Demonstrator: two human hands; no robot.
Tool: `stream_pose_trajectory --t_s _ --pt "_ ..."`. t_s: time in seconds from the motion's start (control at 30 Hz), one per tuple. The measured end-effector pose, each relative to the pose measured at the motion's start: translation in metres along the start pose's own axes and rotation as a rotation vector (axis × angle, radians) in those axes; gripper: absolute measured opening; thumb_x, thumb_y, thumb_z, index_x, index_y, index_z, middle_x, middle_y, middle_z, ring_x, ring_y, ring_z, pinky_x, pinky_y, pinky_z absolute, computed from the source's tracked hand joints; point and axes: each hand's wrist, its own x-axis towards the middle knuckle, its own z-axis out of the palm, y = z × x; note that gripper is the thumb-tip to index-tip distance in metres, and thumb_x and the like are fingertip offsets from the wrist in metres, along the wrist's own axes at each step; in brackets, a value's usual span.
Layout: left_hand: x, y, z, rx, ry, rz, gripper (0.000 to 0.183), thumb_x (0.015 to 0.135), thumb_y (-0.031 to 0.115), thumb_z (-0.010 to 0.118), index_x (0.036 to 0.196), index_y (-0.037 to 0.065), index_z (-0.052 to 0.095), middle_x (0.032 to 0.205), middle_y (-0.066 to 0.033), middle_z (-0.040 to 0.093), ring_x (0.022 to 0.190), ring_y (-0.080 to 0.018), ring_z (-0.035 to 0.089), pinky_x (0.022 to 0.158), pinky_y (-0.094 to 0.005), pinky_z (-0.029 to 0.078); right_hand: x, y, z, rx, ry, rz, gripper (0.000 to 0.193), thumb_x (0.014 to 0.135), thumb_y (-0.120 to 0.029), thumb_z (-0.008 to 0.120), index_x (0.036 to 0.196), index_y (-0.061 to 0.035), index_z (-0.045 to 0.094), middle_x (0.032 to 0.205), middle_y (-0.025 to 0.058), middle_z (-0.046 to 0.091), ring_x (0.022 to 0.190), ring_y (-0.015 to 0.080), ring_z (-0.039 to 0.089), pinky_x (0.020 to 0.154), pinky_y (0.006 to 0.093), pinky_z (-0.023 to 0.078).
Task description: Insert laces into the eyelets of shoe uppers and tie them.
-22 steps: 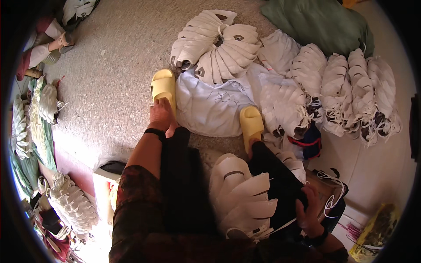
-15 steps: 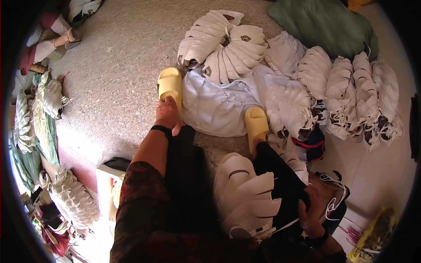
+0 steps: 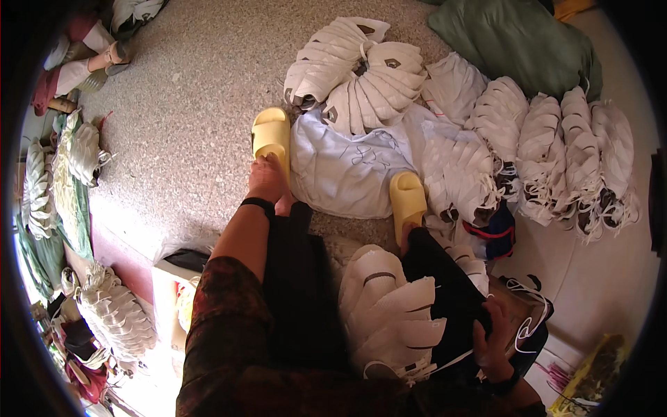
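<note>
Over my left foot in its yellow slipper [image 3: 269, 132], my left hand [image 3: 267, 182] is curled, wearing a black band at the wrist; part of the fingers is hidden. My right hand [image 3: 495, 340] rests by my right knee with thumb and fingers apart. A thin white cord [image 3: 451, 361] runs toward it from a bundle of overlapping white pieces [image 3: 389, 299], which look like shoe uppers, lying between my legs. My right foot wears the other yellow slipper [image 3: 407, 201].
Ahead lie a curved white bundle [image 3: 379, 83], a white cloth sack [image 3: 340, 167] and a dark green sack [image 3: 514, 45]. Several more bundles [image 3: 580, 153] line the right side. Bundles [image 3: 114, 313] and a cardboard box [image 3: 167, 299] are at left. Another person's legs [image 3: 76, 75] show at upper left.
The view has shifted very slightly, so things sit a little lower in it. Both hands keep nearly the same place and shape.
</note>
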Motion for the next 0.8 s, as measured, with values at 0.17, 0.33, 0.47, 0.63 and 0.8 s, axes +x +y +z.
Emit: stream_pose_trajectory --t_s 0.17,0.33,0.47,0.63,0.8 --pt "0.013 -0.013 0.01 -0.079 -0.087 -0.048 0.04 0.081 0.013 0.051 0.115 -0.003 0.039 0.112 -0.0251 0.047 0.101 -0.0373 0.051 0.083 -0.0399 0.048 -0.001 0.0 0.001 -0.022 -0.001 0.004 0.04 0.07 -0.014 0.059 0.106 0.002 0.051 0.107 0.0221 0.049 0.098 0.037 0.05 0.086 0.0415 0.039" --pt "0.006 -0.006 0.011 -0.021 0.008 0.015 0.039 0.08 0.012 0.05 0.114 -0.003 0.04 0.11 -0.0242 0.049 0.1 -0.037 0.053 0.084 -0.0397 0.047 -0.001 0.0 0.001 -0.03 0.002 0.013 0.04 0.07 -0.014 0.059 0.106 0.0023 0.051 0.106 0.0217 0.049 0.097 0.037 0.05 0.086 0.0416 0.039" --pt "0.006 -0.003 0.003 -0.026 0.001 -0.016 0.038 0.08 0.012 0.05 0.114 -0.003 0.041 0.111 -0.0235 0.05 0.097 -0.0368 0.055 0.084 -0.0401 0.047 -0.001 0.001 0.0 -0.004 0.004 0.008 0.041 0.07 -0.015 0.06 0.106 0.0026 0.051 0.106 0.0221 0.049 0.096 0.0376 0.05 0.086 0.0421 0.039" --pt "0.013 -0.014 0.011 -0.004 -0.067 -0.011 0.035 0.083 0.014 0.046 0.113 -0.003 0.042 0.112 -0.0236 0.051 0.099 -0.0382 0.054 0.084 -0.0408 0.047 0.001 0.001 0.001 -0.034 -0.003 -0.013 0.041 0.07 -0.015 0.06 0.106 0.0029 0.05 0.106 0.0229 0.049 0.096 0.0378 0.05 0.085 0.0422 0.04" --pt "0.005 -0.006 0.006 0.048 0.001 0.032 0.031 0.084 0.015 0.043 0.111 -0.001 0.043 0.111 -0.0232 0.052 0.101 -0.038 0.054 0.083 -0.0413 0.047 -0.001 0.003 0.002 -0.027 0.024 -0.016 0.041 0.07 -0.015 0.06 0.106 0.0027 0.05 0.107 0.0231 0.049 0.096 0.0378 0.05 0.084 0.042 0.04"
